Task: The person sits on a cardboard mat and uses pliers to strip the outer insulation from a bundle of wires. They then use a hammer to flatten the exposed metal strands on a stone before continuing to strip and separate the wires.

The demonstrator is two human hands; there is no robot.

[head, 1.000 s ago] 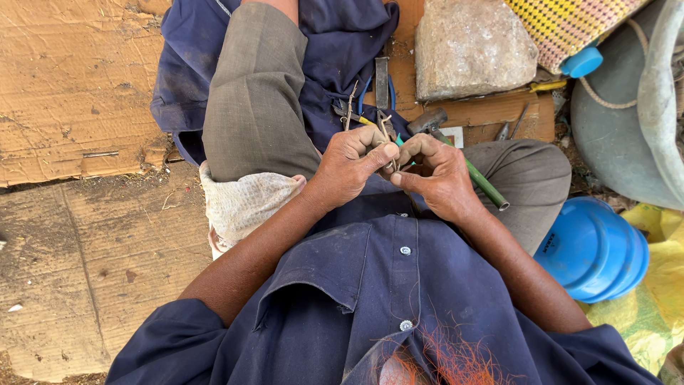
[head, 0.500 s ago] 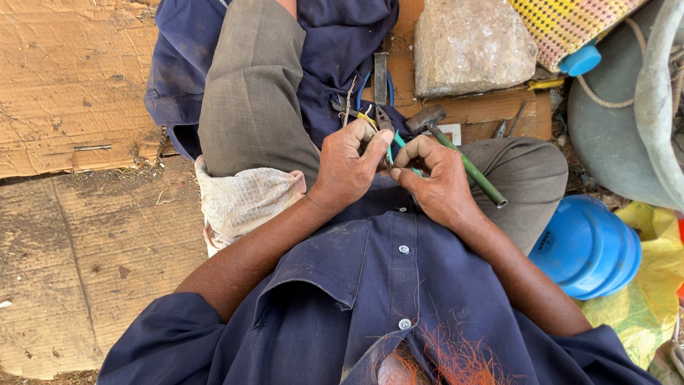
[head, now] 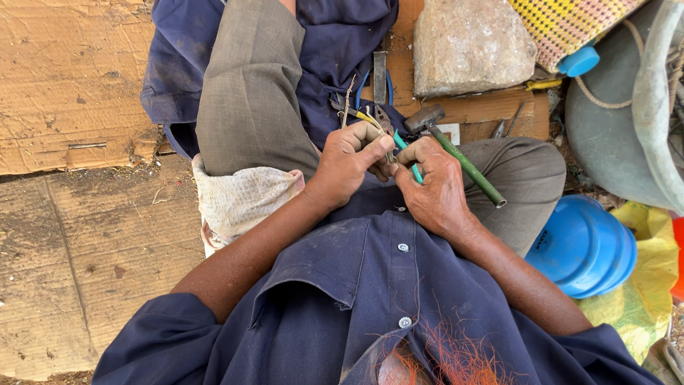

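Teal-handled pliers (head: 406,155) sit just above centre frame, pinched between your two hands over your lap. Your left hand (head: 349,167) closes its fingers (head: 370,146) narrow around a thin yellowish wire (head: 365,118) that runs up and left from the grip toward the top of the frame. Your right hand (head: 431,187) wraps the pliers' handles; whether the jaws bite the wire I can't tell, your knuckles hide it. Wire's long axis: roughly vertical in frame, slightly tilted left. Left hand is nearer its free end. Green-handled hammer (head: 463,162) lies diagonally just right of your right hand, on your trouser leg (head: 520,178).
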